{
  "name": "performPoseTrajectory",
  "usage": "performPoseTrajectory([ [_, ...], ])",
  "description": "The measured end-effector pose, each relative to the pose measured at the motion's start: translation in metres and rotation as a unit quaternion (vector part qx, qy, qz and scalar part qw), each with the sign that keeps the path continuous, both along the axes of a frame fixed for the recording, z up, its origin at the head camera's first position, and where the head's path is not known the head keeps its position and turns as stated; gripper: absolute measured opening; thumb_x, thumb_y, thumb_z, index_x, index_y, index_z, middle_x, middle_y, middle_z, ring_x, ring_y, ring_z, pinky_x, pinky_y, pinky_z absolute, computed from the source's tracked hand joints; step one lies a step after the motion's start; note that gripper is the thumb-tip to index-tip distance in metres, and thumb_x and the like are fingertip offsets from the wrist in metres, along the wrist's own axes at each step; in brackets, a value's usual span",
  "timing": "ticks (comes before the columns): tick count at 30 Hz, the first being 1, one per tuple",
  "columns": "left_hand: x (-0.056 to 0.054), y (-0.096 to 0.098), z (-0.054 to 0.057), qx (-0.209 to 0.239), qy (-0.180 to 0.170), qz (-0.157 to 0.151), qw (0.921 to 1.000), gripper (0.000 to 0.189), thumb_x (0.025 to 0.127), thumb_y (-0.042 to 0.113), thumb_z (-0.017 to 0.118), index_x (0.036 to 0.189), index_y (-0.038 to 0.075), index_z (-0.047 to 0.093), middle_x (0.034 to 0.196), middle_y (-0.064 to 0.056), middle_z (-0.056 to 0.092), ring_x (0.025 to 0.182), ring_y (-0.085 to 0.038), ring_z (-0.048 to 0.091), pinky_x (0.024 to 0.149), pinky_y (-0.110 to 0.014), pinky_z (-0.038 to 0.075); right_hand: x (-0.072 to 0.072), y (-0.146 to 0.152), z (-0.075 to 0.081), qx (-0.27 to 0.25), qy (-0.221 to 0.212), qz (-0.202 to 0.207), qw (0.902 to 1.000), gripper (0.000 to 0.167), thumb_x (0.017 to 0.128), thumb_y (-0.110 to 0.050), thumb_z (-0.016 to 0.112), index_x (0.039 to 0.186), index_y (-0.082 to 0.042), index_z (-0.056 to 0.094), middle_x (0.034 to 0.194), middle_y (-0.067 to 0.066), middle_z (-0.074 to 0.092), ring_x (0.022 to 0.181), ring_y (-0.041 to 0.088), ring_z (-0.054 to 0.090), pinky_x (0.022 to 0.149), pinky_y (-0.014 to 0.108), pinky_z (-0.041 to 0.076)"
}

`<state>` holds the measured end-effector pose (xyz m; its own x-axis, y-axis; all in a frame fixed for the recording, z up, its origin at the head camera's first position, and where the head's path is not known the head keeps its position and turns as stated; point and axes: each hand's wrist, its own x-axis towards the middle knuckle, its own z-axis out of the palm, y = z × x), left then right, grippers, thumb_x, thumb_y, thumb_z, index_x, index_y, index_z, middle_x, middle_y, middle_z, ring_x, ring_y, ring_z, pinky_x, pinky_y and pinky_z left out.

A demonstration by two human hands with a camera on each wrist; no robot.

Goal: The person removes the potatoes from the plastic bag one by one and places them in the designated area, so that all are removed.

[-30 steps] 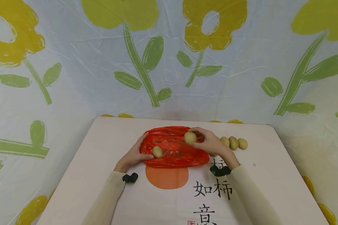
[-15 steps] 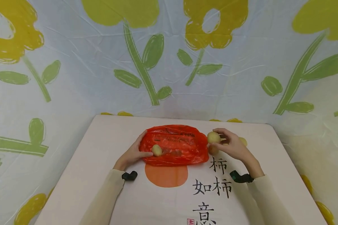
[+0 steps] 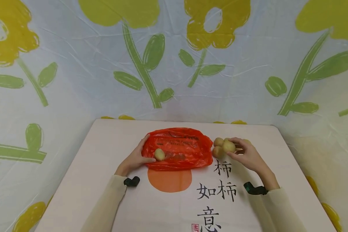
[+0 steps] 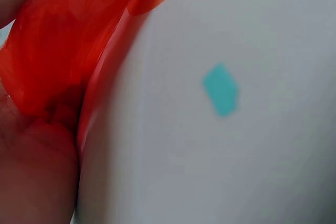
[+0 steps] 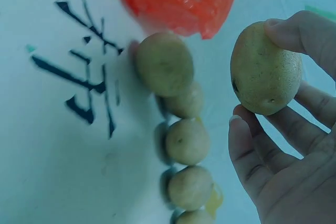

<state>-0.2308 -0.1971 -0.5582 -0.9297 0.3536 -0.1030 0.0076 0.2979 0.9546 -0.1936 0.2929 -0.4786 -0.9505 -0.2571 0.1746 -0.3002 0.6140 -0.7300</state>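
A red plastic bag [image 3: 179, 151] with dark printing lies on the table, with one potato [image 3: 159, 154] at its left part. My left hand [image 3: 134, 159] holds the bag's left end, thumb at the front and fingers along the far side. In the left wrist view the red film [image 4: 63, 51] runs between thumb and fingers. My right hand [image 3: 245, 154] pinches another potato [image 5: 265, 69] between thumb and fingertips, right of the bag. Close to the held potato are more potatoes [image 3: 218, 141] on the table, partly hidden by the right hand in the head view.
The right wrist view shows several potatoes [image 5: 187, 141] in a row. Black characters [image 3: 217, 191] and an orange disc [image 3: 170, 180] are printed on the light tabletop [image 3: 153, 212]. A flower-patterned cloth [image 3: 235, 83] hangs behind the table.
My right hand has carried its potato from over the bag's right part to the right, beside the other potatoes. The left hand stays at the bag's left end.
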Motion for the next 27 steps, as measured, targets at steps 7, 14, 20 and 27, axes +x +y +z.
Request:
performPoseTrajectory([
  [7, 0.0, -0.001, 0.001, 0.013, -0.004, -0.001, 0.9999, 0.12, 0.078, 0.025, 0.091, 0.166, 0.033, 0.011, 0.174, 0.002, 0.009, 0.16, -0.03, 0.007, 0.127, -0.06, 0.012, 0.003, 0.007, -0.014, 0.009, -0.007, -0.031, 0.9995, 0.056, 0.091, -0.018, 0.08, 0.14, 0.001, 0.058, 0.124, 0.017, 0.065, 0.103, 0.024, 0.063, 0.086, 0.043, 0.061],
  [14, 0.0, 0.0, 0.001, 0.014, 0.006, -0.006, 0.9999, 0.118, 0.08, 0.023, 0.09, 0.166, 0.03, 0.01, 0.174, 0.0, 0.009, 0.16, -0.031, 0.008, 0.127, -0.061, 0.012, 0.005, 0.011, -0.031, 0.008, -0.039, -0.059, 0.9975, 0.06, 0.091, -0.02, 0.08, 0.141, 0.001, 0.056, 0.134, 0.025, 0.061, 0.108, 0.04, 0.068, 0.086, 0.038, 0.06],
  [20, 0.0, 0.0, 0.0, 0.02, 0.006, -0.004, 0.9998, 0.117, 0.08, 0.021, 0.089, 0.167, 0.028, 0.011, 0.174, 0.0, 0.01, 0.16, -0.031, 0.008, 0.127, -0.061, 0.012, 0.004, 0.01, -0.043, 0.009, -0.039, -0.071, 0.9966, 0.06, 0.09, -0.021, 0.081, 0.14, 0.0, 0.056, 0.137, 0.024, 0.061, 0.111, 0.037, 0.067, 0.089, 0.043, 0.06],
  [27, 0.0, 0.0, 0.0, 0.02, 0.009, -0.004, 0.9998, 0.116, 0.081, 0.022, 0.088, 0.167, 0.027, 0.01, 0.174, 0.0, 0.009, 0.16, -0.031, 0.008, 0.127, -0.061, 0.01, 0.004, 0.009, -0.051, 0.013, -0.024, -0.083, 0.9962, 0.059, 0.088, -0.017, 0.083, 0.138, 0.001, 0.057, 0.13, 0.023, 0.063, 0.111, 0.033, 0.063, 0.088, 0.044, 0.06],
])
